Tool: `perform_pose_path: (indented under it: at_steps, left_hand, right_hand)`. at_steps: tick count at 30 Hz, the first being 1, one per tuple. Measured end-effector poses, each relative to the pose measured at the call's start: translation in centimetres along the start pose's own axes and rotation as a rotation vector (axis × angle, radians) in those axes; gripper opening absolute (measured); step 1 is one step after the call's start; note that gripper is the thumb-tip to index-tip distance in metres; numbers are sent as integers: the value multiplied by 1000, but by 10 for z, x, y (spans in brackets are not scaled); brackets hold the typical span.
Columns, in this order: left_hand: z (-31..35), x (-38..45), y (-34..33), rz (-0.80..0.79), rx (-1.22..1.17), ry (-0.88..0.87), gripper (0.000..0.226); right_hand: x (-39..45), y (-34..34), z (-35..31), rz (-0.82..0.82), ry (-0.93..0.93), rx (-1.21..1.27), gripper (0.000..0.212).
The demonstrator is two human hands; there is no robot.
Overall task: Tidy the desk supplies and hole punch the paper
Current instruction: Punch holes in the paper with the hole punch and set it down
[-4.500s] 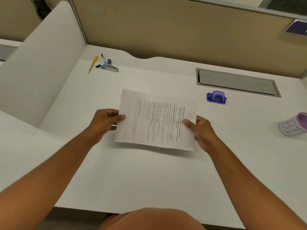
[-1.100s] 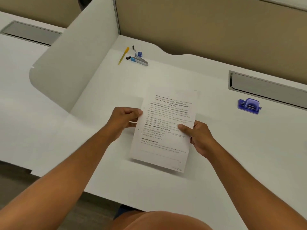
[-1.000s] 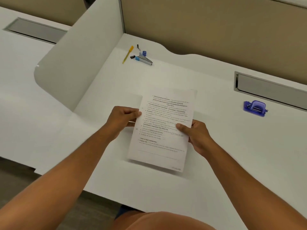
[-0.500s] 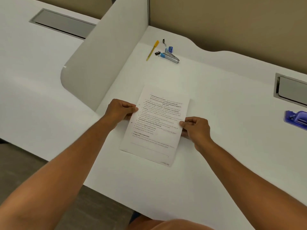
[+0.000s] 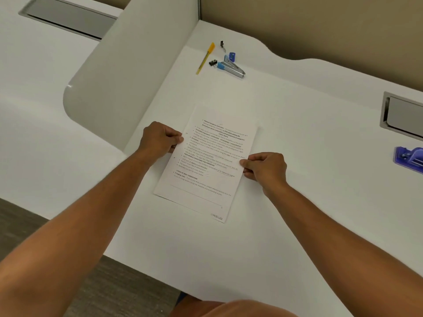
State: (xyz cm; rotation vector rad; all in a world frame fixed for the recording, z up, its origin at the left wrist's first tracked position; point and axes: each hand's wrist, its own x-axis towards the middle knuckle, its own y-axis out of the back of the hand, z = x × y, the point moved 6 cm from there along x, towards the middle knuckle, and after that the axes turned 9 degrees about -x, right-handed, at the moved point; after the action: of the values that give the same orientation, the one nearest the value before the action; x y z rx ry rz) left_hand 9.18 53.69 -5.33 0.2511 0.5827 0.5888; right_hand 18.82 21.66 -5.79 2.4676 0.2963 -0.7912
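A printed sheet of paper (image 5: 207, 163) lies flat on the white desk (image 5: 297, 202), turned lengthwise away from me. My left hand (image 5: 160, 139) pinches its left edge and my right hand (image 5: 265, 169) pinches its right edge. The purple hole punch (image 5: 409, 157) sits at the right border, partly cut off. At the back lie a yellow pen (image 5: 205, 58), a silver and blue stapler (image 5: 232, 68), a black binder clip (image 5: 212, 62), a small blue sharpener (image 5: 232, 56) and a tiny black clip (image 5: 221, 44).
A white curved divider (image 5: 119, 78) stands to the left of the paper. A tan partition wall (image 5: 320, 24) closes the back. A grey cable tray (image 5: 402, 115) is recessed at the right. The desk's front edge runs diagonally below my arms.
The paper went from sideways to lengthwise and came down flat on the desk. My view swung left, pushing the hole punch to the right border and the cup out of view.
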Motion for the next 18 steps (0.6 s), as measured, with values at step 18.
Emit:
perform_pose_path:
  at_steps: [18]
  left_hand:
    - [1,-14,-21,-94,-31,-1,22]
  right_hand:
    - [-10,21,17,27,18,-10,18]
